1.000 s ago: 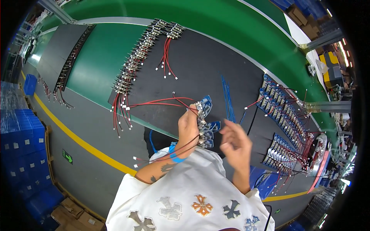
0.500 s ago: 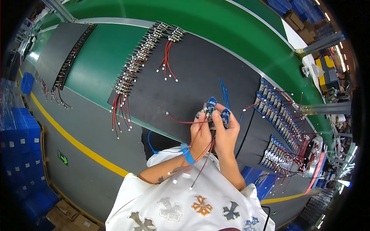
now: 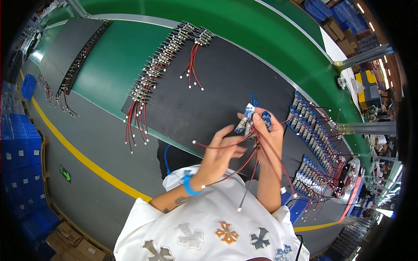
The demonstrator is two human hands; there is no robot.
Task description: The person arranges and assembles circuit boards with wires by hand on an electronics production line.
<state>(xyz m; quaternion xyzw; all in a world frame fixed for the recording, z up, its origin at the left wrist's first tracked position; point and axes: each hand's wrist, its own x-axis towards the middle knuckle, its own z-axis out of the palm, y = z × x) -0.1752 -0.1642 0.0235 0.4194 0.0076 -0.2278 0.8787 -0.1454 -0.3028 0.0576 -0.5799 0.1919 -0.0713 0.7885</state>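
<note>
Grey floor (image 3: 100,195) with a yellow line (image 3: 91,158) runs down the left, beside stacked blue boxes (image 3: 24,161). Rightward comes a green workbench (image 3: 111,61), then a black mat (image 3: 235,74), whose left edge carries a long row of small boards (image 3: 163,58), red and black leads hanging from its near end. Near the middle, the left hand (image 3: 219,156), a blue strap (image 3: 188,182) around its wrist, has its fingers apart; a red lead crosses by them, and whether they touch it I cannot tell. Just right of those fingertips, clear of them, are several blue circuit boards (image 3: 250,113), clamped between the thumb and fingers of the right hand (image 3: 271,132). Some jut out left of that thumb, one shows to its right, and their leads trail below. Thin blue strips (image 3: 254,99) lie beyond. Farther right, more blue boards (image 3: 311,130) stand in rows.
</note>
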